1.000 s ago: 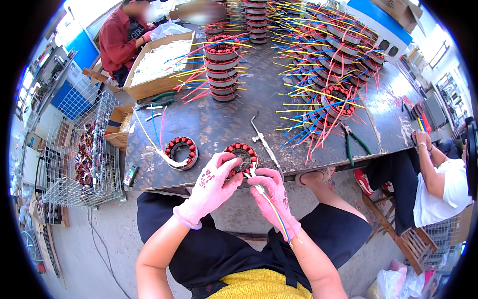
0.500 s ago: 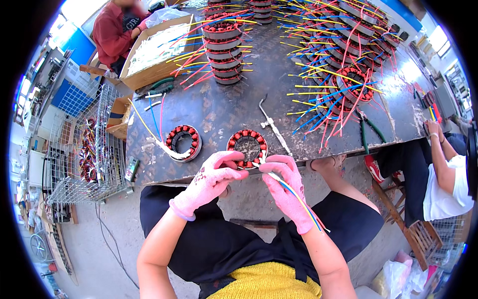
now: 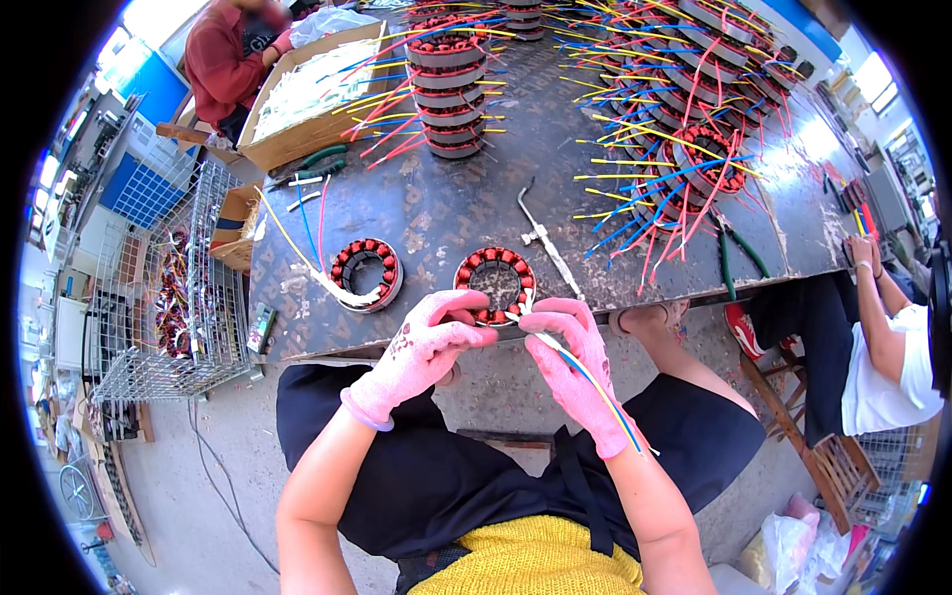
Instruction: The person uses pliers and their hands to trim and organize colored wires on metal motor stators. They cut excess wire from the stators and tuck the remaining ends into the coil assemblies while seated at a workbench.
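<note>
A ring-shaped motor stator (image 3: 493,256) with dark red windings lies at the table's near edge, in front of me. My left hand (image 3: 421,345), in a pink glove, has its fingers closed at the ring's near left side. Pink-gloved too, my right hand (image 3: 575,365) pinches the white sleeve and lead wires (image 3: 598,385) at the ring's near right side. Blue, yellow and white leads trail back over that palm toward the wrist. To the left sits a second stator (image 3: 394,290), its white-sleeved leads stretching away from me.
A thin metal hand tool (image 3: 551,253) lies right of the stator. Stator stacks (image 3: 451,109) with coloured leads stand farther back, more at right. Green-handled pliers (image 3: 729,263) lie near the right edge. A carton (image 3: 372,74), wire basket (image 3: 223,297) and two other people are around the table.
The whole view has shifted slightly. Both hands stay at the same sides of the stator, with only small finger movements.
</note>
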Demonstrator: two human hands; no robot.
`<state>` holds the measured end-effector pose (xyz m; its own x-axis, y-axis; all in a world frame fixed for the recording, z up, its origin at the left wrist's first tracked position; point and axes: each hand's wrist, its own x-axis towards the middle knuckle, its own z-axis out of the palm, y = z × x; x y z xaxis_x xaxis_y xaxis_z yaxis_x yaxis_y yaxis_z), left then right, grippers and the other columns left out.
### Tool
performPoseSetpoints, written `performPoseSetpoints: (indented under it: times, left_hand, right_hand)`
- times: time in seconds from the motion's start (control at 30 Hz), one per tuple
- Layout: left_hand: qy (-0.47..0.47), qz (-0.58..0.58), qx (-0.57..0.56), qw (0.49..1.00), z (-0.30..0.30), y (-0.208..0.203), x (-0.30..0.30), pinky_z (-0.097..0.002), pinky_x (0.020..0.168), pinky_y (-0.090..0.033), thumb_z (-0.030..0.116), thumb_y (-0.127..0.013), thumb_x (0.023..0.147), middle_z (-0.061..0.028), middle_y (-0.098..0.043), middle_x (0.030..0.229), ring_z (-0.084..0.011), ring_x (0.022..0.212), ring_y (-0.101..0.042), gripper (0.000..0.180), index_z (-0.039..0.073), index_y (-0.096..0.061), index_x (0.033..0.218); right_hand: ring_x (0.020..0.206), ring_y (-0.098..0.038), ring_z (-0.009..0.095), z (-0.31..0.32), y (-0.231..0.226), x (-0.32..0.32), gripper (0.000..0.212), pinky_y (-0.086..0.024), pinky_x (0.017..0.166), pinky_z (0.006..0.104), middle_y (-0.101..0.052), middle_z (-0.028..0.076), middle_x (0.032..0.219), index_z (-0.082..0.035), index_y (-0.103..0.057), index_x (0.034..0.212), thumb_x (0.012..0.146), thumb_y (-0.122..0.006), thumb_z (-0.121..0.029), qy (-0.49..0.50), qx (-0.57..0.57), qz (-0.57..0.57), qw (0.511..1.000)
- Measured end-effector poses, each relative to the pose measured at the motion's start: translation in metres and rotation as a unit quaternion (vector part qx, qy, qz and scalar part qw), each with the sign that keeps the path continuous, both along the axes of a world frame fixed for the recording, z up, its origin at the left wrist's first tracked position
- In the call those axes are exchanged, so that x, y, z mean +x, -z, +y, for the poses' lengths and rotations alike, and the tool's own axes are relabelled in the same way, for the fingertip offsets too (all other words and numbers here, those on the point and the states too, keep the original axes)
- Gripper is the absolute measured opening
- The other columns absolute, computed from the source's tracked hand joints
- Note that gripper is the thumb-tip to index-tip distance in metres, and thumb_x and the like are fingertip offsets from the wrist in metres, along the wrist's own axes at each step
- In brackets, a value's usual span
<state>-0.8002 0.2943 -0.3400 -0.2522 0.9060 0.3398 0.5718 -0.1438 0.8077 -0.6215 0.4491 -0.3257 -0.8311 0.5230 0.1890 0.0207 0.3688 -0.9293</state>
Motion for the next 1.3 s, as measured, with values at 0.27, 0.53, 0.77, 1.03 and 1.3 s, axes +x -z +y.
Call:
performPoseSetpoints:
  times: [0.27, 0.53, 0.77, 1.03, 1.3]
  left_hand:
    - [-0.016, 0.061, 0.006, 0.998, 0.004, -0.007, 0.003, -0.04, 0.092, -0.052, -0.003, -0.074, 0.079, -0.0147, -0.053, 0.134, -0.0295, 0.109, -0.062, 0.038, 0.009, -0.064, 0.113]
    - [-0.098, 0.337, -0.087, 0.932, 0.012, -0.026, -0.001, -0.0506, 0.109, -0.036, 0.017, -0.085, 0.063, -0.0091, -0.048, 0.144, -0.036, 0.132, -0.043, 0.062, 0.018, -0.063, 0.121]
    - [-0.092, 0.328, -0.02, 0.94, 0.028, -0.024, -0.004, -0.06, 0.115, -0.027, 0.015, -0.084, 0.056, -0.0164, -0.04, 0.151, -0.0454, 0.14, -0.033, 0.047, 0.014, -0.063, 0.097]
    - [-0.183, 0.227, 0.135, 0.947, 0.032, -0.036, 0.024, -0.0574, 0.111, -0.033, 0.007, -0.088, 0.056, -0.0285, -0.035, 0.152, -0.0533, 0.14, -0.032, 0.042, 0.007, -0.059, 0.087]
    - [-0.295, 0.299, 0.247, 0.873, 0.028, -0.043, 0.035, -0.0542, 0.101, -0.04, 0.016, -0.095, 0.05, -0.0165, -0.04, 0.136, -0.0433, 0.126, -0.044, 0.064, 0.019, -0.057, 0.101]
  right_hand:
    - [0.107, -0.06, 0.025, -0.005, 0.0, -0.001, 0.035, -0.05, 0.089, 0.0352, -0.053, 0.013, 0.121, -0.006, -0.061, 0.12, 0.086, -0.068, -0.004, 0.018, 0.008, 0.029, 0.999]
    - [0.075, -0.061, 0.013, -0.045, 0.025, 0.01, 0.039, -0.05, 0.071, 0.0297, -0.064, 0.004, 0.09, -0.001, -0.062, 0.116, 0.1, -0.059, -0.036, -0.054, -0.52, -0.049, 0.851]
    - [0.07, -0.06, 0.012, -0.055, 0.018, -0.019, 0.033, -0.05, 0.067, 0.0285, -0.065, 0.003, 0.085, -0.004, -0.066, 0.108, 0.1, -0.061, -0.035, -0.055, -0.636, 0.022, 0.77]
    - [0.08, -0.061, 0.011, -0.031, -0.025, 0.015, 0.024, -0.051, 0.074, 0.0259, -0.065, 0.005, 0.093, -0.002, -0.066, 0.111, 0.102, -0.055, -0.022, -0.048, -0.154, -0.059, 0.985]
    - [0.09, -0.063, 0.017, -0.035, -0.045, 0.031, 0.027, -0.05, 0.078, 0.0291, -0.064, 0.01, 0.101, 0.0, -0.061, 0.12, 0.099, -0.059, -0.018, -0.063, -0.261, 0.014, 0.963]
